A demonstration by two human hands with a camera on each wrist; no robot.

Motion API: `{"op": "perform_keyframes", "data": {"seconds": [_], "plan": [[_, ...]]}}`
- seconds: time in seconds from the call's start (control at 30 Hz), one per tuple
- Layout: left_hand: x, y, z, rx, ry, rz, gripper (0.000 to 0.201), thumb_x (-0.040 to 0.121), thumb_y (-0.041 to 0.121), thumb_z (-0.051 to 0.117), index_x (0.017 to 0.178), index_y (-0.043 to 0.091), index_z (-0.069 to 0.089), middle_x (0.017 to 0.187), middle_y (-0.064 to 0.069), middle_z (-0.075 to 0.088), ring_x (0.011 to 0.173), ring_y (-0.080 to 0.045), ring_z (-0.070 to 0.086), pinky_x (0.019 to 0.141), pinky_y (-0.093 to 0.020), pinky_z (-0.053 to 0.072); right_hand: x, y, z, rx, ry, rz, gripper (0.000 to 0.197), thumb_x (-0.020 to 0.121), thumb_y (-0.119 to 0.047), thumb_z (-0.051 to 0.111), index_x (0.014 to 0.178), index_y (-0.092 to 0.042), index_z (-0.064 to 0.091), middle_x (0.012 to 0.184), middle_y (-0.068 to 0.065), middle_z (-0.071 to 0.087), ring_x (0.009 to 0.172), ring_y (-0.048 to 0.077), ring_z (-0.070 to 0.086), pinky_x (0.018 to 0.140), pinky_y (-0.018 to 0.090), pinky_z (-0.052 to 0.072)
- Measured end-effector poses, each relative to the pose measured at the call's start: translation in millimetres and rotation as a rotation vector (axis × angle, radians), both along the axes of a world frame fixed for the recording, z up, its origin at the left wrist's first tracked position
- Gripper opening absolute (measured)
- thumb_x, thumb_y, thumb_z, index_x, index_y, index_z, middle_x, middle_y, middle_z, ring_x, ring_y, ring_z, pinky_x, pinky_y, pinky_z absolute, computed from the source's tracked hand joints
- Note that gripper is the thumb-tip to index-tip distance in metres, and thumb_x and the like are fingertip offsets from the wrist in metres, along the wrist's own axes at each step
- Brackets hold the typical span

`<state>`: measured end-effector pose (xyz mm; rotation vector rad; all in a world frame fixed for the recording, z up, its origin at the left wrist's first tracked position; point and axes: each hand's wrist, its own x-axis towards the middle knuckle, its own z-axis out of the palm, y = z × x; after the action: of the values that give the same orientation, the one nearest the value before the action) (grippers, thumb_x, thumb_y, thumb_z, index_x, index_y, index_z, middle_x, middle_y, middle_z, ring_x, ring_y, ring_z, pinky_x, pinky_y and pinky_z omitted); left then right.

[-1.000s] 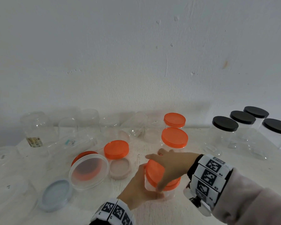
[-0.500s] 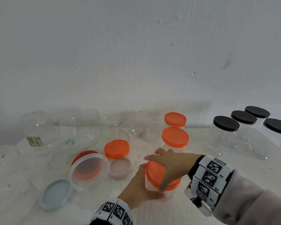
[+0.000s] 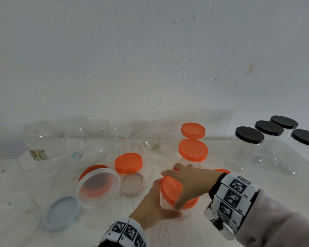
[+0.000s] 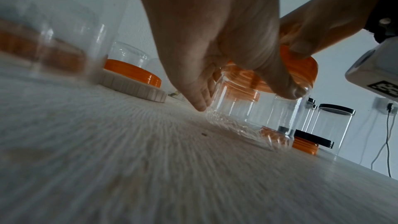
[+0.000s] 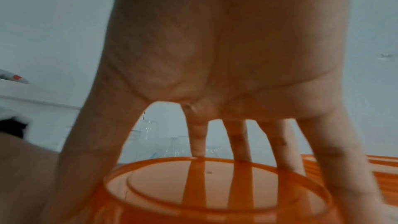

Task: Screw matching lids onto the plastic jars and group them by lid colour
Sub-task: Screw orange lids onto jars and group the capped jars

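No text can be read. The label (image 3: 37,154) on a clear jar (image 3: 40,138) and the sticker (image 3: 78,155) on a lying jar are too blurred. The wristbands (image 3: 235,198) carry only black-and-white square code markers, with tiny unreadable marks.

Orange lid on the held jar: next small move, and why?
Probably level the orange lid and keep twisting. It sits tilted on the clear jar; the right hand grips its rim, the left hand holds the jar on the table. Seating is uncertain.

Bare hands, white wristbands (image 3: 234,195) printed with black square markers, pale pinkish sleeve (image 3: 278,229)
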<state>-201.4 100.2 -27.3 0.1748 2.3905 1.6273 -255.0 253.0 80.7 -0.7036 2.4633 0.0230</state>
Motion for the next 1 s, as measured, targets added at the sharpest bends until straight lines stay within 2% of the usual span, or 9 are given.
{"op": "perform_keyframes", "data": {"seconds": [0.13, 0.3, 0.47, 0.53, 0.63, 0.7, 0.8, 0.87, 1.0], "plan": [[0, -1, -1, 0.032, -0.003, -0.02, 0.105, 0.061, 0.042, 0.087, 0.135, 0.044, 0.014, 0.128, 0.027, 0.04, 0.114, 0.009, 0.044, 0.083, -0.008, 0.039, 1, 2, -7, -0.021, 0.059, -0.026, 0.106, 0.061, -0.077, 0.066, 0.145, -0.05, 0.007, 0.143, -0.005, 0.027, 0.132, 0.029, 0.029, 0.1, 0.052, 0.039], [0, -1, 0, 0.03, -0.004, -0.03, 0.106, 0.061, 0.043, 0.087, 0.137, 0.043, 0.013, 0.13, 0.026, 0.041, 0.115, 0.009, 0.044, 0.084, -0.01, 0.04, 5, 2, -16, -0.045, 0.11, -0.103, 0.111, 0.059, -0.087, 0.056, 0.148, -0.043, 0.005, 0.147, 0.003, 0.027, 0.133, 0.035, 0.029, 0.103, 0.052, 0.037], [1, 0, 1, 0.017, 0.007, -0.011, 0.105, 0.064, 0.039, 0.087, 0.138, 0.041, 0.013, 0.13, 0.026, 0.037, 0.117, 0.003, 0.043, 0.087, -0.009, 0.035, 5, 2, -11, -0.069, 0.053, -0.013, 0.099, 0.067, -0.068, 0.068, 0.144, -0.053, 0.007, 0.145, -0.004, 0.023, 0.132, 0.029, 0.023, 0.101, 0.053, 0.038], [1, 0, 1, 0.016, 0.009, -0.021, 0.104, 0.065, 0.038, 0.087, 0.137, 0.042, 0.013, 0.131, 0.026, 0.037, 0.117, 0.004, 0.043, 0.086, -0.008, 0.036, 7, -1, -12, -0.06, 0.088, -0.019, 0.094, 0.069, -0.071, 0.064, 0.144, -0.052, 0.011, 0.143, -0.001, 0.027, 0.128, 0.031, 0.027, 0.099, 0.05, 0.039], [1, -1, 1, 0.017, 0.005, -0.03, 0.104, 0.066, 0.039, 0.086, 0.14, 0.039, 0.013, 0.136, 0.022, 0.039, 0.122, 0.0, 0.044, 0.097, -0.016, 0.038, 12, -8, -19, -0.03, 0.198, -0.061, 0.091, 0.07, -0.08, 0.052, 0.146, -0.045, 0.016, 0.142, 0.006, 0.03, 0.126, 0.039, 0.033, 0.095, 0.049, 0.037], [1, -1, 2, 0.005, 0.001, -0.036, 0.105, 0.066, 0.04, 0.085, 0.142, 0.039, 0.013, 0.138, 0.02, 0.039, 0.125, -0.003, 0.043, 0.103, -0.023, 0.037, 14, -8, -20, -0.018, 0.214, -0.061, 0.092, 0.071, -0.08, 0.05, 0.147, -0.043, 0.014, 0.144, 0.008, 0.029, 0.127, 0.041, 0.032, 0.096, 0.05, 0.037], [1, -1, 1, 0.01, 0.003, -0.033, 0.103, 0.066, 0.038, 0.086, 0.138, 0.042, 0.012, 0.134, 0.024, 0.037, 0.12, 0.003, 0.043, 0.094, -0.013, 0.037, 8, -1, -8, 0.011, 0.067, -0.03, 0.1, 0.068, -0.072, 0.064, 0.145, -0.05, 0.004, 0.148, 0.004, 0.022, 0.134, 0.037, 0.025, 0.099, 0.055, 0.038], [1, -1, 1, 0.012, 0.007, -0.028, 0.1, 0.066, 0.037, 0.086, 0.133, 0.045, 0.013, 0.131, 0.024, 0.038, 0.115, 0.008, 0.043, 0.085, -0.008, 0.038, 4, 4, 0, 0.016, 0.041, -0.004, 0.102, 0.068, -0.068, 0.069, 0.145, -0.05, 0.005, 0.146, 0.0, 0.025, 0.133, 0.032, 0.028, 0.1, 0.054, 0.039], [0, -1, 1, 0.031, -0.001, -0.031, 0.104, 0.064, 0.04, 0.086, 0.137, 0.043, 0.013, 0.132, 0.024, 0.039, 0.116, 0.007, 0.043, 0.088, -0.01, 0.038, 8, 2, -6, -0.037, 0.116, -0.008, 0.095, 0.073, -0.071, 0.061, 0.149, -0.043, 0.011, 0.143, 0.002, 0.029, 0.13, 0.03, 0.028, 0.098, 0.047, 0.038]]}}
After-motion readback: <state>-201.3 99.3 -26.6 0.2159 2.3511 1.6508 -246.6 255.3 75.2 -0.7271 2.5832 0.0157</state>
